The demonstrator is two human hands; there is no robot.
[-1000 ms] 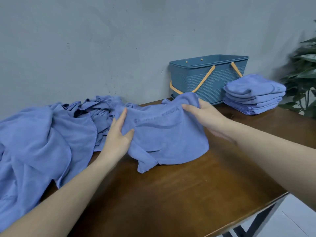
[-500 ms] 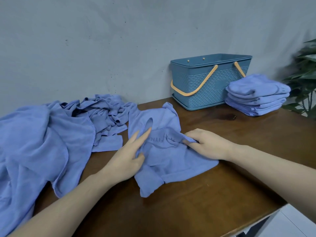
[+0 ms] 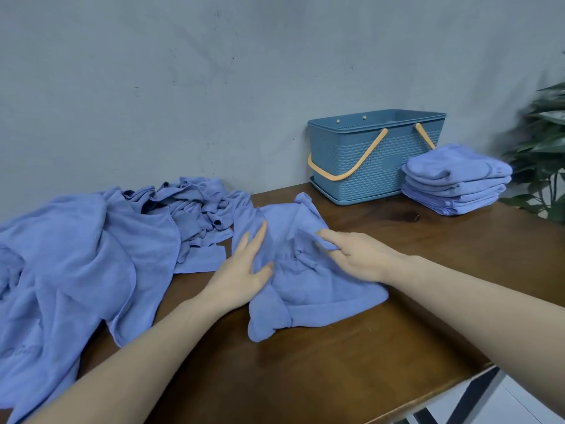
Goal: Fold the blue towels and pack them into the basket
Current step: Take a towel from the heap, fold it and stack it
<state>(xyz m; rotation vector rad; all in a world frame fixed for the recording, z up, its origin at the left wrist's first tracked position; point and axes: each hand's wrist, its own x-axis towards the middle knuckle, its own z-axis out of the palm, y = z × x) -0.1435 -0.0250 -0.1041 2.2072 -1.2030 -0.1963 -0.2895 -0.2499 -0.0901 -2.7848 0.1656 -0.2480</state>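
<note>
The left hand (image 3: 241, 270) is lying flat with straight fingers on the towel (image 3: 305, 276), pressing its left part onto the table (image 3: 336, 362). The right hand (image 3: 360, 258) is pinching a fold of the same towel between thumb and fingers near its middle. A second ago both hands were holding this towel up off the wood, close to the pile; now it is lying crumpled on the table in front of the person, and the hands are settling on top of it. That suggests the spreading step is starting: the cloth is down but still rumpled, so no fold is made yet. To the left, the pile (image 3: 91, 255) of loose towels is sprawling along the table edge, unfolded. Farther right, the stack (image 3: 455, 179) of folded towels is sitting just beside the basket (image 3: 367, 160), not inside it, so packing looks not yet begun.
</note>
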